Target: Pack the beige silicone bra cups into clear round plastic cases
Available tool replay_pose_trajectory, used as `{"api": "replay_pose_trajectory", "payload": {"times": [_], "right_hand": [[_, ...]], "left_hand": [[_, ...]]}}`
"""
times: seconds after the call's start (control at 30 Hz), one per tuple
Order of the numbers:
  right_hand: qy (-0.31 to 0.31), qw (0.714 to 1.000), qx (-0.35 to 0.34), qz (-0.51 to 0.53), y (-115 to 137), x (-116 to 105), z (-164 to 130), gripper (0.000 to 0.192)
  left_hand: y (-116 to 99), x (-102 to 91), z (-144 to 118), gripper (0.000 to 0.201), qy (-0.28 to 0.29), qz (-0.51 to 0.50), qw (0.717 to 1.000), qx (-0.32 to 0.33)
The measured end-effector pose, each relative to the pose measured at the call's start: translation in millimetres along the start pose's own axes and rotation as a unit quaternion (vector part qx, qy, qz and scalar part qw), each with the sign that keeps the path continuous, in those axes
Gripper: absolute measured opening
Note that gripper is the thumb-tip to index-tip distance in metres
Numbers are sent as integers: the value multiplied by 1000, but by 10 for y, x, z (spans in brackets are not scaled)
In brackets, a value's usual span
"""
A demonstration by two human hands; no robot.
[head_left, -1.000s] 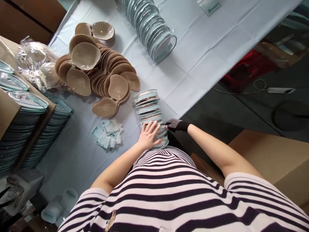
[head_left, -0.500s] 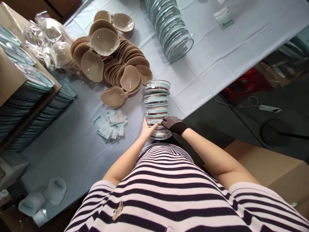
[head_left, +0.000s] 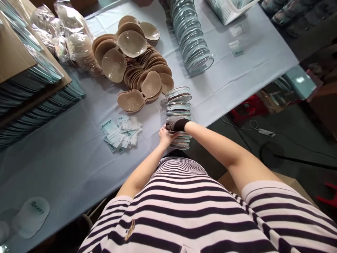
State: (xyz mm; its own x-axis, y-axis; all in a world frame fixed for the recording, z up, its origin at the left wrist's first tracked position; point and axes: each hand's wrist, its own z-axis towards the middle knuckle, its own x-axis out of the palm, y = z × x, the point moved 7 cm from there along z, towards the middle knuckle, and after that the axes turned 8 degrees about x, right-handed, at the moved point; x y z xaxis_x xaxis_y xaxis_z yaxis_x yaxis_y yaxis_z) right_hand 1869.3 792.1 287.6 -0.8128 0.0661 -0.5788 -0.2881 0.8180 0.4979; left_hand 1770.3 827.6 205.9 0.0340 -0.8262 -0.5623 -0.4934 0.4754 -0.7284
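Observation:
In front of my body a row of clear plastic cases (head_left: 178, 108) with pale teal edges lies along the table's near edge. My left hand (head_left: 167, 136) is bare and closed around the left side of the cases at the near end, its thumb over them. My right hand (head_left: 174, 124), in a dark dotted glove, reaches across the row, its fingers curled over the far side beside my left fingers. Just beyond lie tan stick-on bra cups (head_left: 151, 85), nested in a long row. Small printed packets (head_left: 122, 135) are piled left of my hands.
A longer row of clear cases (head_left: 193, 45) lies farther back. At left stand a carton (head_left: 15, 59) packed with cases and plastic-wrapped cups (head_left: 79, 45). A white basket (head_left: 226, 12) sits at the far edge, and rounded printed cards (head_left: 34, 214) lie near left.
My right hand has moved left across the cases, from their right side to beside my left fingers. The left hand keeps to the near end. The camera view has shifted.

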Motion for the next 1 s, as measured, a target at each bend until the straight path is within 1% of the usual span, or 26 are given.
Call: {"api": "replay_pose_trajectory", "payload": {"times": [0.03,0.07,0.1,0.13,0.17,0.2,0.23,0.27,0.33,0.37,0.43,0.47,0.5,0.57,0.63,0.7,0.8,0.87,0.93,1.0], "right_hand": [[-14,1000,7,12,-171,-99,-50,26],[-36,998,25,35,-386,-178,-125,31],[-63,995,49,60,-632,-220,-222,37],[-104,984,96,112,-924,-230,-341,38],[-124,969,147,157,-1213,-156,-464,32],[-117,957,188,189,-1458,-5,-573,26],[-83,944,223,229,-1654,209,-658,20],[-32,931,241,273,-1780,451,-715,18],[64,904,229,355,-1848,861,-750,24],[93,892,211,389,-1832,991,-735,28],[120,877,180,429,-1783,1109,-664,27],[129,876,173,433,-1765,1131,-619,24],[136,880,170,422,-1753,1140,-571,19],[139,902,170,372,-1740,1142,-473,9],[123,923,176,318,-1738,1136,-391,1],[104,934,176,292,-1736,1139,-351,4],[87,942,170,277,-1764,1143,-386,6],[88,936,175,293,-1797,1141,-446,13],[103,918,175,341,-1794,1139,-492,19],[111,903,170,380,-1764,1115,-501,18]], "left_hand": [[-7,-32,-24,98,-8,-7,1000,-15],[-37,-67,-61,100,-18,-11,1000,-12],[-95,-102,-113,100,-27,-10,1000,14],[-171,-131,-180,101,-32,-1,998,56],[-255,-144,-262,101,-31,17,994,107],[-338,-130,-354,100,-17,44,986,161],[-406,-89,-447,99,9,79,974,210],[-450,-33,-529,97,41,119,961,248],[-478,69,-635,86,97,197,930,294],[-477,97,-651,80,113,227,917,306],[-481,107,-631,72,123,267,899,323],[-488,95,-607,69,121,278,894,329],[-500,78,-584,65,116,284,891,335],[-526,42,-552,56,100,292,888,341],[-543,13,-545,51,81,297,888,342],[-551,1,-555,50,65,298,888,343],[-550,3,-562,49,51,296,892,339],[-548,11,-551,50,48,295,895,330],[-552,18,-535,51,44,296,898,322],[-563,25,-524,50,38,298,898,321]]}}
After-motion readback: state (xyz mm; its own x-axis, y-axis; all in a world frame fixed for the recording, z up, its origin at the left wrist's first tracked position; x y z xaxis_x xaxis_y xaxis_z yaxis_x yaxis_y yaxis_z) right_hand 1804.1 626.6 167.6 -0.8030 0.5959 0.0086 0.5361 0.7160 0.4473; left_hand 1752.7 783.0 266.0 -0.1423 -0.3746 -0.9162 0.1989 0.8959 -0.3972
